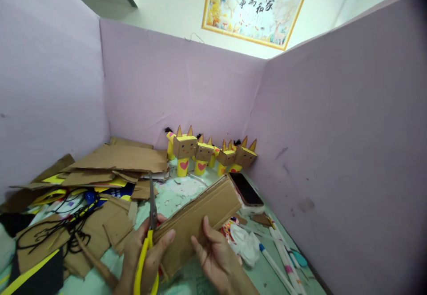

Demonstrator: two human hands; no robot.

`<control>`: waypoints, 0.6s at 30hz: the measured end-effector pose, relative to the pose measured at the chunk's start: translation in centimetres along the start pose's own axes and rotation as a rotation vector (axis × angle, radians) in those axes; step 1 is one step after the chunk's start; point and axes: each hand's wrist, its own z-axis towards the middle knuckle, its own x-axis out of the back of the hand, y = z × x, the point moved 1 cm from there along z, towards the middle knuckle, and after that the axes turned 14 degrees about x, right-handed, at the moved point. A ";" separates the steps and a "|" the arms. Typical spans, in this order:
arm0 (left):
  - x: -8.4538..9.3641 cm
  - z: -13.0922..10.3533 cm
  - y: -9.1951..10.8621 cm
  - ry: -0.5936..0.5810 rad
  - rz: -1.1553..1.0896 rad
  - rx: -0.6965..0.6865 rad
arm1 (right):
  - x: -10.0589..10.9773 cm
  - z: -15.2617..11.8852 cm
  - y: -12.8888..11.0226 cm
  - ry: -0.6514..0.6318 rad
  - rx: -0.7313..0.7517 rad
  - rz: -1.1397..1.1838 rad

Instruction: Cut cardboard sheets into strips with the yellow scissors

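A folded strip of brown cardboard (207, 219) is held slantwise above the table. My left hand (147, 250) is closed around its lower left end, the thumb on the front face. Scissors (145, 259) with yellow handles are also in that hand, blades pointing up beside the cardboard's end. My right hand (216, 255) rests against the cardboard's lower front side, with its visible fingers apart. Part of the left hand's fingers is hidden behind the cardboard.
Several yellow horned figures with cardboard heads (185, 148) stand at the back. Stacked cardboard (123, 158) and a tangled black cord (80, 217) lie left. A phone (246, 189), crumpled white tissue (245, 244) and markers (283, 259) lie right. Purple partitions (187, 81) surround the table.
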 end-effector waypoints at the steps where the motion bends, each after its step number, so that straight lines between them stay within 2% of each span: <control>1: -0.2 -0.1 -0.1 0.011 0.012 0.010 | 0.2 0.1 -0.1 -0.010 0.037 -0.005; 4: -0.4 -0.1 -0.3 -0.013 0.028 0.019 | 0.5 0.2 -0.2 -0.096 0.093 -0.043; 7: -0.1 0.1 -0.1 -0.033 0.038 -0.054 | 0.3 0.2 -0.3 -0.158 0.122 -0.074; 14: 0.0 0.4 0.6 0.037 0.120 -0.110 | 0.5 0.5 -0.6 -0.136 0.190 -0.121; 18: -0.2 0.2 0.3 0.062 0.104 -0.131 | 0.8 0.6 -0.4 -0.109 0.129 -0.096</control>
